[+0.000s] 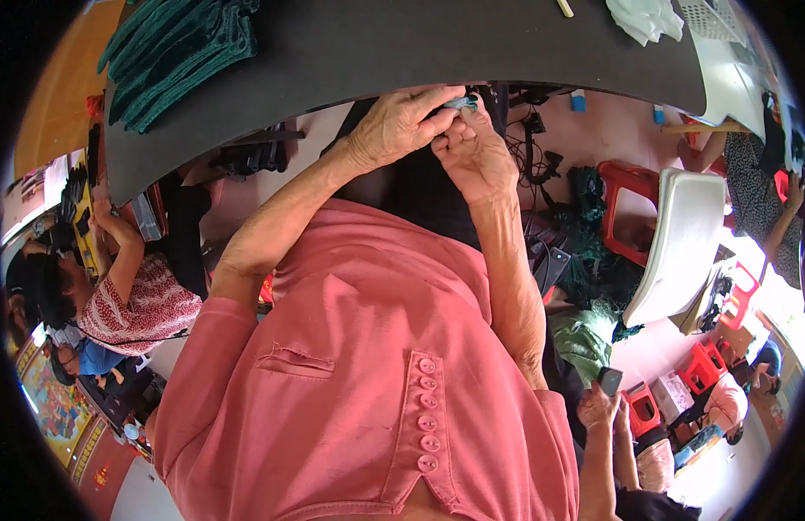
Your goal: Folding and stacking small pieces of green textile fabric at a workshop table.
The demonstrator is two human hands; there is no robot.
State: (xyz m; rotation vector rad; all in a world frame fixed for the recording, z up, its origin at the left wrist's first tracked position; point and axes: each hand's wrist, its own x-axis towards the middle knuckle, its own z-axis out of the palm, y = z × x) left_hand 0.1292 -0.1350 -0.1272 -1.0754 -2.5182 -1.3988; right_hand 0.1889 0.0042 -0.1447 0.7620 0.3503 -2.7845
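Both hands meet at the near edge of the dark table point(402, 43), close in front of my body. A small blue item point(461, 102) is pinched between them; its kind is too small and too covered by fingers to make out. My left hand point(407, 126) is closed, with thumb and forefinger at its left end. My right hand point(479, 161) is turned palm up, fingers curled, its thumb against the item's right side. At the table's far left lies a stack of dark green velvet fabric pieces point(181, 56).
On the table's far right are a white plastic bag point(647, 19) and a small pale stick point(565, 8). A red stool point(624, 213) and a white chair back point(678, 239) stand to my right. Other people sit nearby, one in a patterned top point(142, 304) at left.
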